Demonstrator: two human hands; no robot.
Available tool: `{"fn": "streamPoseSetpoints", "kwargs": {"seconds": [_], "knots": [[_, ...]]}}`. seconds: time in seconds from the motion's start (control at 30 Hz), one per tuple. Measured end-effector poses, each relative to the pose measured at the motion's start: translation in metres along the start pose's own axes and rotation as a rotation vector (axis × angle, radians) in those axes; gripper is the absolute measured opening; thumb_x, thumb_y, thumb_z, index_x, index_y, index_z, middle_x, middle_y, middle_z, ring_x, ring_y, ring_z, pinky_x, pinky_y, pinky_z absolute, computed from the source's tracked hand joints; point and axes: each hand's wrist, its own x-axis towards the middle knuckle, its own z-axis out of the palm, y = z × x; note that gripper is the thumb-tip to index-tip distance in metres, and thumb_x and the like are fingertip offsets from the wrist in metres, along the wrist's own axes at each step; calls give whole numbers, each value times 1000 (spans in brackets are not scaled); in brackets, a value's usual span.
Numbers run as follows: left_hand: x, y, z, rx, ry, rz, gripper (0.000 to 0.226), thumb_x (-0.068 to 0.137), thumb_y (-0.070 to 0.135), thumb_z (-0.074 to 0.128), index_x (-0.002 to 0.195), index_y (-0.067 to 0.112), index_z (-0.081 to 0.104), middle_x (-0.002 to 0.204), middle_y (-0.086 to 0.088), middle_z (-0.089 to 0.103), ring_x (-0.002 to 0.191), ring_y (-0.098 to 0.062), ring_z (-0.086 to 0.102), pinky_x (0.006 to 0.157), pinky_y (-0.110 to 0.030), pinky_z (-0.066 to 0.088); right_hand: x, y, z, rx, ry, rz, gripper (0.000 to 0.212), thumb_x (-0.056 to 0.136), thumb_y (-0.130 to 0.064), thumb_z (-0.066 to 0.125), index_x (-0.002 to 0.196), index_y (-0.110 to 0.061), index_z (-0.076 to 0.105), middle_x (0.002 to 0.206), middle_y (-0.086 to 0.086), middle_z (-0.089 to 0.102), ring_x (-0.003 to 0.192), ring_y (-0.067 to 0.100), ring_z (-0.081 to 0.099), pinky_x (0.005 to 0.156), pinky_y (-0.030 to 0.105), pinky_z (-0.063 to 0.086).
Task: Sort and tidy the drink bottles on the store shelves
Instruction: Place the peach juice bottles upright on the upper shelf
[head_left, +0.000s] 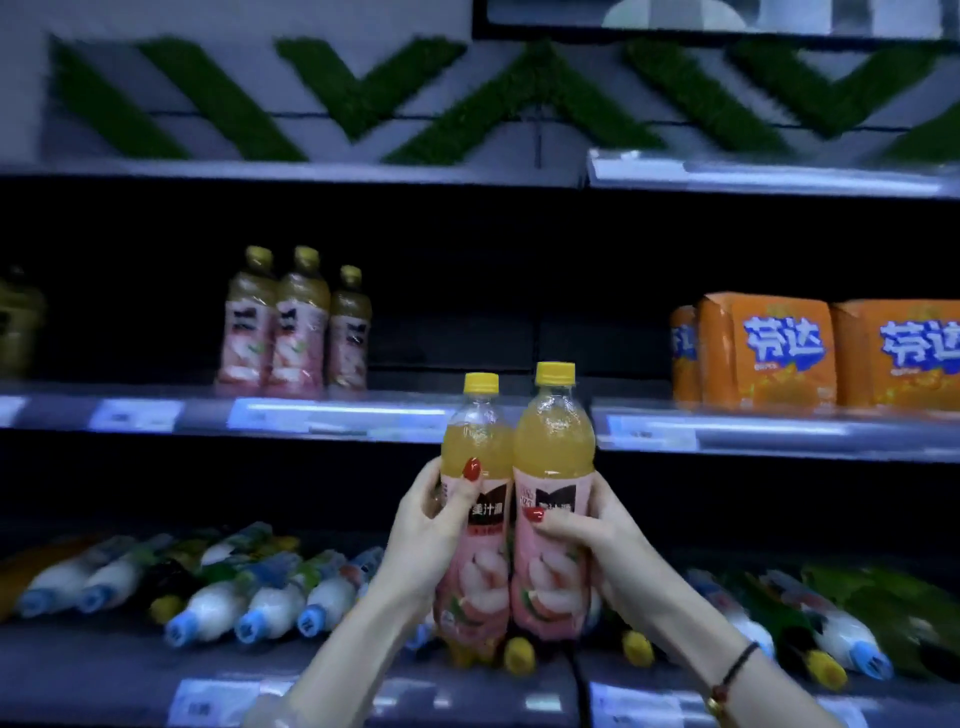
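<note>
I hold two peach juice bottles upright and side by side in front of the shelves. My left hand (434, 525) grips the left bottle (475, 452), which has a yellow cap and a pink label. My right hand (597, 535) grips the right bottle (553, 447) of the same kind, standing slightly higher. The two bottles touch each other. On the middle shelf (332, 415), up to the left, three matching peach juice bottles (296, 322) stand in a row.
Orange drink packs (769, 351) sit on the middle shelf at the right. Between them and the standing bottles the shelf is dark. The lower shelf (104, 670) holds several lying bottles with blue caps (260, 603) and yellow-capped ones (519, 654).
</note>
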Motion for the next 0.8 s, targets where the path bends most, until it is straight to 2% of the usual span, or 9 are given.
{"fn": "streamPoseSetpoints", "kwargs": {"seconds": [0.1,0.2,0.33,0.43,0.47,0.57,0.6,0.73,0.8], "knots": [[6,40,-41,49,-7,29,50,71,63,64,103,25,66,108,-12,70,105,-32,65,94,-56,48,17,-27,53,3,-93,-62,64,55,-24,81,113,-17,54,101,4,73,93,21,71,72,31,56],[17,73,-84,87,10,39,62,68,63,61,104,12,63,106,-21,69,97,-36,67,85,-53,53,36,-45,107,53,-111,-96,52,70,-13,77,117,-13,55,107,10,70,92,24,71,72,36,57],[55,117,-135,202,-149,74,76,65,61,72,113,3,57,103,-20,71,86,-32,71,67,-40,58,75,-60,164,120,-50,-186,36,82,-4,66,117,-4,56,111,17,68,93,26,69,81,41,57],[100,144,-151,231,-154,46,102,58,59,78,126,-7,40,114,-28,62,91,-39,69,76,-52,57,110,-75,184,106,22,-230,37,84,-4,65,119,-3,54,109,17,67,87,25,70,74,39,59],[115,148,-152,221,-135,71,96,60,57,78,123,-7,42,115,-29,60,93,-40,67,78,-54,56,122,-77,187,85,66,-237,36,84,-4,65,118,-4,54,108,17,67,86,25,69,75,40,59],[158,148,-144,120,13,143,49,73,48,72,96,11,50,101,-15,61,95,-34,63,89,-54,52,155,-81,184,13,170,-237,28,83,-1,65,108,-10,56,103,13,66,86,26,66,84,47,56],[170,146,-142,102,31,144,44,76,47,70,94,13,50,100,-13,60,97,-33,62,92,-54,50,165,-80,182,-1,191,-235,27,83,-1,65,105,-12,56,100,11,66,84,25,66,83,46,56],[210,122,-136,134,-15,89,61,78,54,64,117,11,47,122,-13,57,111,-32,58,96,-54,47,200,-73,168,-38,254,-267,24,83,-3,65,102,-13,56,100,10,67,85,23,67,80,42,56],[226,108,-132,131,-1,51,65,79,51,64,126,10,44,127,-11,55,114,-30,55,97,-52,46,215,-68,161,-75,251,-265,28,84,-4,65,111,-9,57,102,11,67,86,22,67,77,39,56]]}}
